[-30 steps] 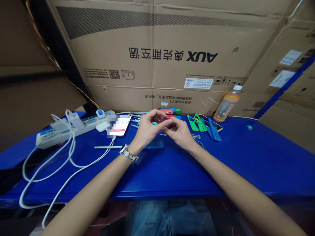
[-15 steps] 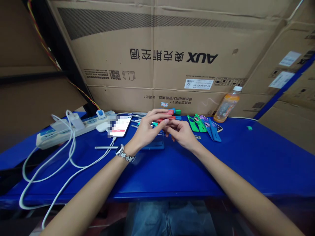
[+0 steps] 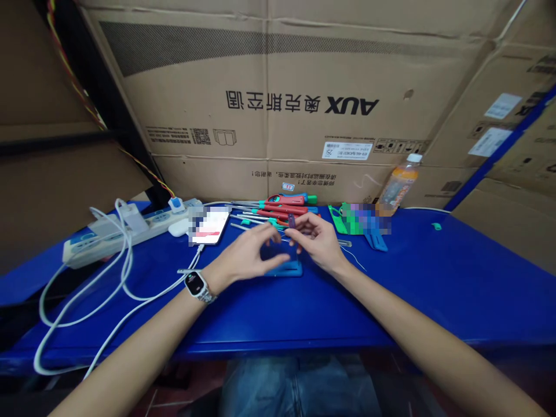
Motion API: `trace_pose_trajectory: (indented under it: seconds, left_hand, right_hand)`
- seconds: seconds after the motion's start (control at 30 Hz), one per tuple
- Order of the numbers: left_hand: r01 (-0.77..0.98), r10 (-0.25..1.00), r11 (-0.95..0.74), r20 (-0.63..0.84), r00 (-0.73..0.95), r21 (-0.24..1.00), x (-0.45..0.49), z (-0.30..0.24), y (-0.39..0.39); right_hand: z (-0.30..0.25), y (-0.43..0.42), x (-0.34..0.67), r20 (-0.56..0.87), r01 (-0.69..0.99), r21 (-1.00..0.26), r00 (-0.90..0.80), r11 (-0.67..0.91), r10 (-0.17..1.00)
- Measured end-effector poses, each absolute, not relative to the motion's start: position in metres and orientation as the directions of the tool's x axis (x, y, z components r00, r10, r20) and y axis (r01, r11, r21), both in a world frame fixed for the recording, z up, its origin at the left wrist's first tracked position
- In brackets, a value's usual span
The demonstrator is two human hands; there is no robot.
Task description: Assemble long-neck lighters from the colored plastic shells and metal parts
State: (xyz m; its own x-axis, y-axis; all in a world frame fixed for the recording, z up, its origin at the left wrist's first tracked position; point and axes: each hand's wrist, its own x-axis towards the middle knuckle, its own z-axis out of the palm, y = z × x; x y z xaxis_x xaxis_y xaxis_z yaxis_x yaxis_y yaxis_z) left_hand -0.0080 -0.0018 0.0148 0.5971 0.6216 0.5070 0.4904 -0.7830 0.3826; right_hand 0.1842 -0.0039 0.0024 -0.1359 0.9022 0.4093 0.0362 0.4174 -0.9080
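The person's right hand (image 3: 320,238) pinches a small, upright, translucent purple piece (image 3: 291,220), apparently of plastic, between thumb and forefinger, the tips clamped on its lower part above the middle of the table, with the other fingers curled loosely behind. The left hand (image 3: 249,253) faces it with thumb and fingers apart in an open curve; whether the fingertips touch anything small cannot be told. Beneath that hand lies a long, flat, smooth blue plastic handle (image 3: 286,269) with rounded corners, partly hidden by the thumb and palm. A watch with a dark rectangular face and a shiny metal link band (image 3: 197,286) circles the left wrist. Just beyond the hands, slim red plastic handles with teal collars and thin metal rods (image 3: 289,209) lie side by side in a loose bundle on the glossy blue tabletop (image 3: 304,313). To the right of the right hand are a small, flat, pale strip (image 3: 344,243), a fine white thread or wire (image 3: 354,258) and, further off, flat green plastic shells with cut-out openings (image 3: 336,220) beside flat blue ones (image 3: 377,240), a blurred patch covering part of them. A clear, ribbed bottle of orange liquid with a white cap (image 3: 398,184) leans near the matt, creased brown cardboard wall (image 3: 186,75)
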Motion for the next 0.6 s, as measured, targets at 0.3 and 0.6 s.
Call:
trace_pose_trajectory:
  seconds: [0.3,0.6]
  left_hand:
    - [0.507,0.528,-0.849,0.213,0.822,0.149,-0.004,0.001,-0.003]
    - [0.546,0.588,-0.804,0.183,0.788,0.233,-0.006,0.002,-0.005]
  right_hand:
    - [0.006,-0.011,0.193,0.461,-0.015,-0.884,-0.187,0.466,0.868]
    - [0.018,-0.011,0.200,0.482,-0.033,-0.872,-0.235,0.489,0.844]
